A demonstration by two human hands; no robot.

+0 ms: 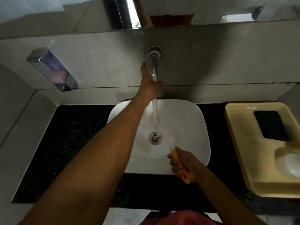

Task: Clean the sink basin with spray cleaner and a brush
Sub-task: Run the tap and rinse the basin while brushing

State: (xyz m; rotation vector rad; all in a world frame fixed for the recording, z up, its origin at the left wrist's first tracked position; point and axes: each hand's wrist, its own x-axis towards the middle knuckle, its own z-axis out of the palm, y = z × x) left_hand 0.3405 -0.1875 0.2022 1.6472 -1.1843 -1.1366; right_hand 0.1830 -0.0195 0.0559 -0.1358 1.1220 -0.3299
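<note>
A white square sink basin (191, 127) sits on a black counter. Water runs from the chrome wall tap (154, 65) down to the drain (155, 138). My left hand (150, 83) reaches up and wraps around the end of the tap spout. My right hand (183, 164) is at the basin's front right rim, closed around the yellow handle of a brush (176, 155). The brush head points into the basin and is blurred, so its bristles are hard to make out.
A beige tray (240, 143) on the counter to the right holds a dark scouring pad (271, 125) and a white rounded object (290, 164). A soap dispenser (52, 69) hangs on the wall at left. Black countertop (73, 143) surrounds the basin.
</note>
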